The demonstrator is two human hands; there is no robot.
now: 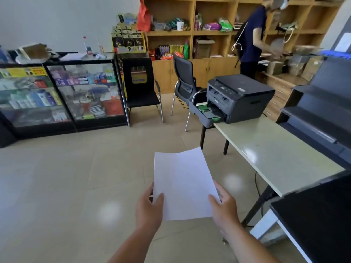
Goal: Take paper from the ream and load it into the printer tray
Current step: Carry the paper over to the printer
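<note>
I hold white paper flat in front of me, above the tiled floor. My left hand grips its left edge and my right hand grips its right edge, thumbs on top. The dark grey printer stands at the far end of a pale table, well ahead and to the right. Its paper tray is pulled out toward the left, overhanging the table end, with green guides showing inside. No ream is in view.
Two black chairs stand beyond the tray. A glass display cabinet lines the left wall. A person stands at wooden shelves behind the printer. Dark equipment fills the right edge. Open floor lies between me and the printer.
</note>
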